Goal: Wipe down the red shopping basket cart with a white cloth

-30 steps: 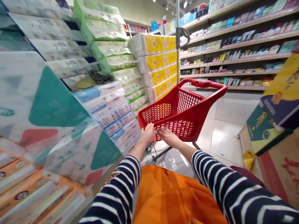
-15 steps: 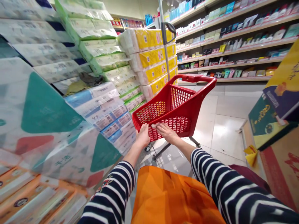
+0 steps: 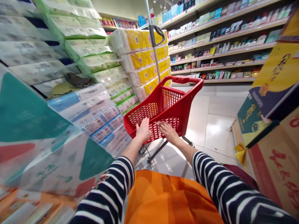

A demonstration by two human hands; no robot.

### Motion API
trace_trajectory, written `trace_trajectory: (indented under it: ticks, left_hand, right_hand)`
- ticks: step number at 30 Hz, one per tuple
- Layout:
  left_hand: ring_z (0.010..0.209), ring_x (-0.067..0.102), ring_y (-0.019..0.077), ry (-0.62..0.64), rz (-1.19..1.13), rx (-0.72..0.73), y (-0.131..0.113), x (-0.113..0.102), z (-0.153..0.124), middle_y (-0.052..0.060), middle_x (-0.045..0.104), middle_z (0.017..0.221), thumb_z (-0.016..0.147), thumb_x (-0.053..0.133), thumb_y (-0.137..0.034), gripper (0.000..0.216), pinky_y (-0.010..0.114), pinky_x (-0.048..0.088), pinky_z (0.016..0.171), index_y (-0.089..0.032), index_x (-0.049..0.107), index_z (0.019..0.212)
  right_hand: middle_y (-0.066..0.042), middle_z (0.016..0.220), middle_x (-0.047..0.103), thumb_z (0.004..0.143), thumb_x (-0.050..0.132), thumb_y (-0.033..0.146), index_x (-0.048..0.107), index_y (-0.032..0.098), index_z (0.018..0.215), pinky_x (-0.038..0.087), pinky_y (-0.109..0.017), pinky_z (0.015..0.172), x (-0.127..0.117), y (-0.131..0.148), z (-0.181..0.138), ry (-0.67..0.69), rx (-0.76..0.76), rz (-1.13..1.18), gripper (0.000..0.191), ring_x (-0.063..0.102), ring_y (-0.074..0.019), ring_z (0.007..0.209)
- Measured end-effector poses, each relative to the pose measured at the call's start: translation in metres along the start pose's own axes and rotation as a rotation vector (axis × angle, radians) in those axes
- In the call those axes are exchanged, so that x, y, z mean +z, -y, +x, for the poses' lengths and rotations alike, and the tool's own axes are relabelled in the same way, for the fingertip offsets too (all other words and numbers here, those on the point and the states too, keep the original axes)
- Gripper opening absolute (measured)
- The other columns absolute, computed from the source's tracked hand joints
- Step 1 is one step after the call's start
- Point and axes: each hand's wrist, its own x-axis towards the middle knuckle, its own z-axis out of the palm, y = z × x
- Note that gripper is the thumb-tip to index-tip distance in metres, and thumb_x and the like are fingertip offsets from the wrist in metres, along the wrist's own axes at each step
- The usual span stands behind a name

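Note:
My left hand (image 3: 143, 131) is over the near side of a red shopping cart (image 3: 188, 115), its fingers stretched upward and its thumb apart. I see nothing in it. Beside it, my right hand (image 3: 169, 132) leans over the cart's upper side edge with the fingers held close together. A small pale bit shows at its fingertips, too small to name. The cart has perforated basket walls and a thick handle at its far end. I see no goods in the visible part of its basket.
Stacked tissue packs (image 3: 100, 116) rise at the left, with yellow-and-white packs (image 3: 140, 59) behind the cart. A metal pole (image 3: 154, 43) with a dark handle stands there. Shelves (image 3: 224, 54) of cosmetics line the back. Cartons (image 3: 277, 161) stand at the right on the tiled floor (image 3: 216, 127).
The view has shifted, so the cart and shelves sit further left. My left hand has lifted its fingers and opened out. My right hand has slid along the cart's edge toward the handle end.

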Motion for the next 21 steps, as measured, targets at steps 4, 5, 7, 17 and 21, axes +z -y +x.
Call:
trace_trajectory:
  ticks: [4, 5, 7, 17, 21]
  left_hand:
    - [0.142, 0.014, 0.0208, 0.045, 0.002, -0.01, -0.014, 0.01, 0.002, 0.007, 0.018, 0.154, 0.073, 0.043, -0.01, 0.074, 0.054, 0.016, 0.113, -0.017, 0.022, 0.144]
    - [0.142, 0.013, 0.0202, 0.035, 0.007, -0.017, -0.015, 0.012, 0.001, 0.007, 0.017, 0.155, 0.073, 0.044, -0.01, 0.074, 0.053, 0.015, 0.113, -0.017, 0.023, 0.143]
    - [0.142, 0.012, 0.0198, 0.013, 0.016, -0.026, -0.016, 0.015, 0.001, 0.007, 0.017, 0.155, 0.073, 0.045, -0.011, 0.074, 0.052, 0.014, 0.114, -0.017, 0.023, 0.143]
    - [0.142, 0.015, 0.0232, -0.022, 0.062, 0.023, -0.032, 0.014, 0.014, 0.009, 0.019, 0.154, 0.073, 0.043, -0.013, 0.074, 0.052, 0.013, 0.114, -0.014, 0.023, 0.144]
    - [0.142, 0.015, 0.0205, -0.034, 0.078, 0.01, -0.031, 0.02, 0.011, 0.008, 0.019, 0.154, 0.072, 0.044, -0.012, 0.074, 0.051, 0.012, 0.114, -0.015, 0.024, 0.143]
  right_hand:
    - [-0.014, 0.135, 0.05, 0.087, 0.044, 0.006, 0.052, 0.014, 0.129, 0.032, -0.049, 0.107, 0.008, -0.009, -0.029, 0.153, -0.021, -0.038, 0.043, 0.035, -0.0245, 0.133]
    - [-0.014, 0.136, 0.05, 0.088, 0.042, 0.007, 0.052, 0.014, 0.129, 0.031, -0.049, 0.108, 0.005, -0.014, -0.029, 0.126, -0.005, -0.043, 0.043, 0.034, -0.0247, 0.133]
    - [-0.012, 0.137, 0.048, 0.091, 0.038, 0.01, 0.051, 0.014, 0.13, 0.028, -0.049, 0.11, -0.005, -0.024, -0.019, 0.01, 0.049, -0.047, 0.041, 0.03, -0.0247, 0.135]
    - [-0.015, 0.138, 0.047, 0.092, 0.038, 0.012, 0.052, 0.011, 0.128, 0.03, -0.051, 0.109, 0.005, -0.027, -0.013, 0.007, 0.077, -0.064, 0.039, 0.032, -0.0269, 0.134]
    - [-0.014, 0.138, 0.048, 0.09, 0.041, 0.011, 0.053, 0.011, 0.128, 0.031, -0.048, 0.109, 0.0, -0.041, -0.035, 0.108, 0.059, -0.083, 0.04, 0.034, -0.0267, 0.133]
